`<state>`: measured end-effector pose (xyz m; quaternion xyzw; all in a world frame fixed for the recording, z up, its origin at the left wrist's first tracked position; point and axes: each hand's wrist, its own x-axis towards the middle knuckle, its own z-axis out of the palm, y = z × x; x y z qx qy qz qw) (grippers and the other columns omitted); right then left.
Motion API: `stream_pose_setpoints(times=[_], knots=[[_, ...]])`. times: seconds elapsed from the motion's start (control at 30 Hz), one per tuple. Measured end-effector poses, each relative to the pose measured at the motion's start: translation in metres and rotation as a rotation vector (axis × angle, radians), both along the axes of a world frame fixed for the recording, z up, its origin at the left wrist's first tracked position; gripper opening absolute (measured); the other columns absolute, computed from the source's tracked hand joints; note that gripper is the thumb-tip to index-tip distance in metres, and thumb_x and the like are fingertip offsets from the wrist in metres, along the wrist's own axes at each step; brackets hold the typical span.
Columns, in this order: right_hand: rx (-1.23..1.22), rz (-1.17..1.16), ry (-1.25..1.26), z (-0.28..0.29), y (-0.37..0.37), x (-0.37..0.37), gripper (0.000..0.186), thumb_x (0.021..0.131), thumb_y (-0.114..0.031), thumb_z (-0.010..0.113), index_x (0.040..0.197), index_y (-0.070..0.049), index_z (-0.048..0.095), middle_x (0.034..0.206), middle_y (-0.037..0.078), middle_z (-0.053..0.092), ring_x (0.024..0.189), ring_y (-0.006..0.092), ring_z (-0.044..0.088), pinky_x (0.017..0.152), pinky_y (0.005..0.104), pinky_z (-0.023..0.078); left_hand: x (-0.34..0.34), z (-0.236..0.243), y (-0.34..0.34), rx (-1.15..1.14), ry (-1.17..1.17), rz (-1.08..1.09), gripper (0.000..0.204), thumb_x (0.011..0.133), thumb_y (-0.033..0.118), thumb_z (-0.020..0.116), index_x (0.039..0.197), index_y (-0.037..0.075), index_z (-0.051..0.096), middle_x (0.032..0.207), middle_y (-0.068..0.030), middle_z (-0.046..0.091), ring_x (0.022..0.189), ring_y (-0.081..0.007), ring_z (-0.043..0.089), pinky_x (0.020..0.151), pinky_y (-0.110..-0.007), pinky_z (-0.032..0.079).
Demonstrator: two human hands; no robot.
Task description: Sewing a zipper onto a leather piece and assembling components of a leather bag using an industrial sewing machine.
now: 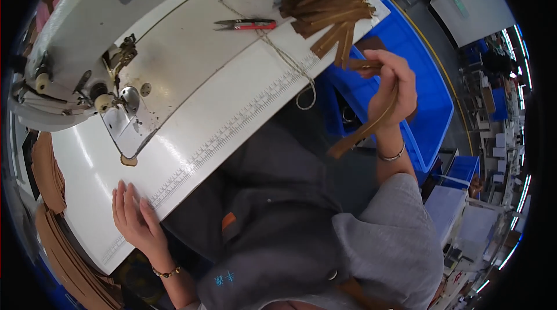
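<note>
My left hand (134, 217) lies on the near left edge of the white sewing table (191, 142), fingers stretched out, holding nothing. Raised over a blue bin on the right, my right hand (397, 89) is closed around a brown strip (371, 127) that looks like a zipper. One end hangs below the palm; the other shows at the fingertips. Close by, on the table's far right corner, lies a pile of similar brown strips (328, 11), with thin gold lines along them. The sewing machine (110, 86) stands at the left, its needle area away from both hands.
Red-handled thread snips (246, 24) and a loose cord (287, 57) lie on the table. A ruler scale (232, 118) runs along its near edge. Blue bins (432, 101) stand at the right. Stacked brown pieces (69, 258) sit beyond the table's left end.
</note>
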<state>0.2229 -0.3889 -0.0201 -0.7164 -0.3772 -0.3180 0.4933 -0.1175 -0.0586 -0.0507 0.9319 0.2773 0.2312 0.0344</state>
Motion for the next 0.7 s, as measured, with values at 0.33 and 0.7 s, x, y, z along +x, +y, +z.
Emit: stream_pose_setpoints(times=[0.33,0.7], knots=[[0.033,-0.290,0.114,-0.035,-0.084,-0.007,0.019,0.094,0.007,0.073,0.113,0.005,0.070,0.105,0.016,0.077,0.090,0.0186,0.075,0.082,0.0286,0.061,0.002,-0.007,0.003,-0.080,-0.054,0.025,0.035,0.110,0.018,0.053,0.134,-0.003,0.069,0.144,-0.0177,0.064,0.135,-0.0323,0.059,0.107,-0.041,0.051],[-0.140,-0.141,0.136,-0.030,-0.040,-0.025,0.019,0.084,0.008,0.074,0.102,0.000,0.076,0.101,0.014,0.074,0.082,0.0225,0.072,0.070,0.0297,0.056,0.011,0.003,-0.002,-0.011,-0.030,0.003,0.032,0.103,0.008,0.056,0.130,-0.003,0.070,0.142,-0.0199,0.065,0.131,-0.0360,0.061,0.106,-0.040,0.050]])
